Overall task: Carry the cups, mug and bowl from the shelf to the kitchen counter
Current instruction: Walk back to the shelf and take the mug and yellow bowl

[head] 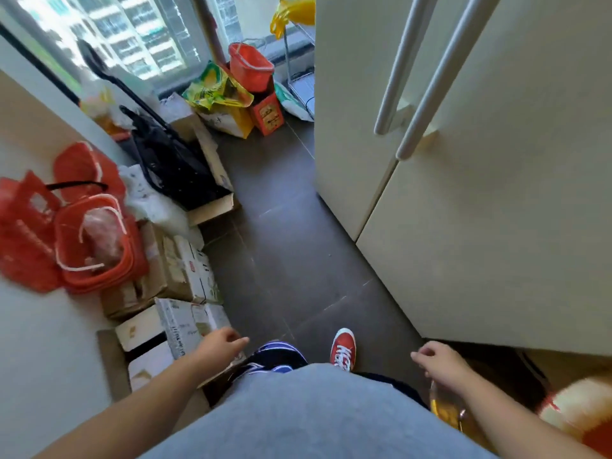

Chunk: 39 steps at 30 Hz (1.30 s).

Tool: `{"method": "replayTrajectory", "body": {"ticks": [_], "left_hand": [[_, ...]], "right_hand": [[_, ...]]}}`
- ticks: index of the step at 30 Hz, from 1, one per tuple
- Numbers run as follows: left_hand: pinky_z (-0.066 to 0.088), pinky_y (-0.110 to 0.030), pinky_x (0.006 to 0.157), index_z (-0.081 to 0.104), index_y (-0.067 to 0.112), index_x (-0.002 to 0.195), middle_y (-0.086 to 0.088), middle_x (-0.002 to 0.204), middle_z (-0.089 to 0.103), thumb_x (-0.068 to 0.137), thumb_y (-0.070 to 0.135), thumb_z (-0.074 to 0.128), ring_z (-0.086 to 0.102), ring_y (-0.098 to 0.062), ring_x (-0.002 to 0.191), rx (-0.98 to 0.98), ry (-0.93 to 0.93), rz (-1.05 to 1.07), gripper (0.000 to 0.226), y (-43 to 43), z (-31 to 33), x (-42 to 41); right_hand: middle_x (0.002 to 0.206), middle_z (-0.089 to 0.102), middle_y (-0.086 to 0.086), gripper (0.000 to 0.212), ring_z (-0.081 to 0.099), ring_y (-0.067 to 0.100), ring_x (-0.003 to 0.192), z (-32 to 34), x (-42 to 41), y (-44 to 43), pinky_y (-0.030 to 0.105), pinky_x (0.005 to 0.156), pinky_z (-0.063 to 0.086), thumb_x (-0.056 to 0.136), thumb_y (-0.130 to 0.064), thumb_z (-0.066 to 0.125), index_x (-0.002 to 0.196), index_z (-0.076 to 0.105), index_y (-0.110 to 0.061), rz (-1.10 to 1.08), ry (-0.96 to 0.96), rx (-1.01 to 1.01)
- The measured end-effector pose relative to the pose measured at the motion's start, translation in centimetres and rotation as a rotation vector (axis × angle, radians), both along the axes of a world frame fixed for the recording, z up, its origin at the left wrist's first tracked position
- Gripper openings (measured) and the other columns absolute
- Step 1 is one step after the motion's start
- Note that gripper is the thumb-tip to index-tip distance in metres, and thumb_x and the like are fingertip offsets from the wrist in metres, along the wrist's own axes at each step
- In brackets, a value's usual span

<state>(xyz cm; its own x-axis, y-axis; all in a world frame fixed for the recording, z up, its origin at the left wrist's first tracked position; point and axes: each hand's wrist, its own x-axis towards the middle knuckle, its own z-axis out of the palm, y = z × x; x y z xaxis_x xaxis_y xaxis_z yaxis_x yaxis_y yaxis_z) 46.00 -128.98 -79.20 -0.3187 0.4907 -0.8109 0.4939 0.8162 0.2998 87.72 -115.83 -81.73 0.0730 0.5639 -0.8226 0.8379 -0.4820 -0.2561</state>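
No cup, mug or bowl shows in this view, and neither the shelf nor the kitchen counter is recognisable. My left hand (221, 344) hangs low at the left, fingers loosely curled, holding nothing. My right hand (437, 361) hangs low at the right, fingers also loosely curled and empty. Both hands are out in front of my grey top, above a dark tiled floor (284, 253). A red shoe (343, 347) is stepping forward between them.
A cream fridge (480, 193) with two long handles fills the right side. Cardboard boxes (172, 276), red baskets (96, 246) and a black bag (172, 160) line the left wall. A red bucket (250, 66) and bags stand at the far end by the window.
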Motion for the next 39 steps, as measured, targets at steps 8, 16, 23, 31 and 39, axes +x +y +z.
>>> {"method": "replayTrajectory", "body": {"ticks": [8,16,23,31,39], "left_hand": [[0.051,-0.033,0.081,0.065,0.017,0.104,-0.003,0.102,0.067,0.092,0.034,0.060,0.062,-0.017,0.092,-0.072,-0.068,0.407,0.021,-2.6,-1.0,-5.2],[0.049,-0.029,0.064,0.065,0.018,0.078,-0.001,0.077,0.069,0.091,0.032,0.061,0.064,-0.017,0.074,-0.137,-0.052,0.422,0.019,2.3,-3.6,-16.8],[0.056,-0.031,0.070,0.063,0.026,0.087,0.002,0.085,0.069,0.089,0.041,0.061,0.066,-0.011,0.078,-0.030,-0.008,0.269,0.015,15.1,-1.3,-26.1],[0.055,-0.026,0.071,0.065,0.033,0.097,0.008,0.091,0.070,0.089,0.045,0.061,0.066,-0.006,0.084,0.263,-0.034,0.189,0.015,33.8,3.0,-30.3],[0.052,-0.018,0.067,0.068,0.037,0.090,0.013,0.087,0.072,0.086,0.042,0.065,0.066,0.001,0.080,0.551,-0.120,0.067,0.007,52.1,11.2,-32.2]], "right_hand": [[0.079,0.064,0.008,0.019,0.060,0.025,0.074,-0.3,-15.8,16.2,0.040,0.080,0.053,0.084,-0.026,0.070,0.085,0.067,-0.007,0.316,0.127,0.090],[0.078,0.064,0.007,0.015,0.057,0.023,0.075,0.1,-29.0,24.9,0.035,0.076,0.048,0.086,-0.023,0.068,0.084,0.066,-0.008,0.392,0.139,0.108],[0.067,0.060,0.006,0.015,0.052,0.021,0.060,0.7,-31.4,29.9,0.031,0.064,0.042,0.085,-0.020,0.069,0.079,0.063,-0.007,0.274,0.098,0.102],[0.079,0.071,-0.002,0.010,0.066,0.019,0.076,3.8,-35.5,37.2,0.029,0.073,0.050,0.084,-0.028,0.069,0.079,0.066,-0.020,0.308,0.162,0.165],[0.086,0.073,-0.016,0.008,0.065,-0.004,0.075,11.3,-45.7,47.7,0.015,0.068,0.048,0.081,-0.030,0.071,0.088,0.068,-0.034,0.173,0.533,0.377]]}}
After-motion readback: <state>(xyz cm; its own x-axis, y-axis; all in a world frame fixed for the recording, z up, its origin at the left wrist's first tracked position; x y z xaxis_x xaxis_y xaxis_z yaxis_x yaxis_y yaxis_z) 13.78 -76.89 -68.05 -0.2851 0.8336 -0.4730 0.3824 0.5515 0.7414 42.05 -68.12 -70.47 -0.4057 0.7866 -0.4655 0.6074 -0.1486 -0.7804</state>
